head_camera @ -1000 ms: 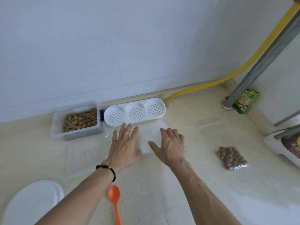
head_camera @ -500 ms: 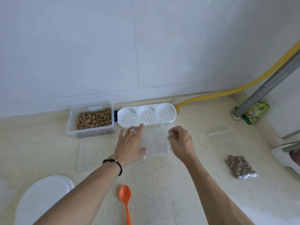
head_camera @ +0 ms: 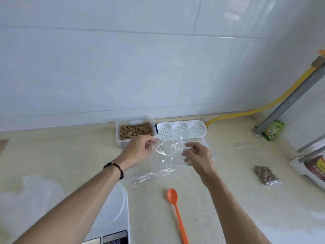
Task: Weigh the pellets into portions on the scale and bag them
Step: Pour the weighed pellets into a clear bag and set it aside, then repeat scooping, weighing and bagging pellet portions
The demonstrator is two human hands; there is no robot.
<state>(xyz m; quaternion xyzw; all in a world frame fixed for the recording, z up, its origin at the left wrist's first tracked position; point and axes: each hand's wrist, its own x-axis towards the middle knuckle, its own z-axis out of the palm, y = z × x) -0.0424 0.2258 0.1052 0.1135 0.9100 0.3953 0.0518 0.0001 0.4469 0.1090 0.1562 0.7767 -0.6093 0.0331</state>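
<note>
counter (head_camera: 70,155): pellet tub (head_camera: 135,132) | orange spoon (head_camera: 175,208) | scale (head_camera: 112,213) | filled bag (head_camera: 266,175)

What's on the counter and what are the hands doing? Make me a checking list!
Surface: speckled beige counter.
Job's things: clear bag lifted; pellet box open; scale bare; orange spoon lying flat; filled bag at right.
Clutter: white strainer tray; green packet.
Hands: left hand and right hand pinch the clear bag.
Cables: yellow hose along wall.
Surroundings: white tiled wall.

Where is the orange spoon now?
The orange spoon lies on the counter, lower centre of the head view, right of the scale.
</note>
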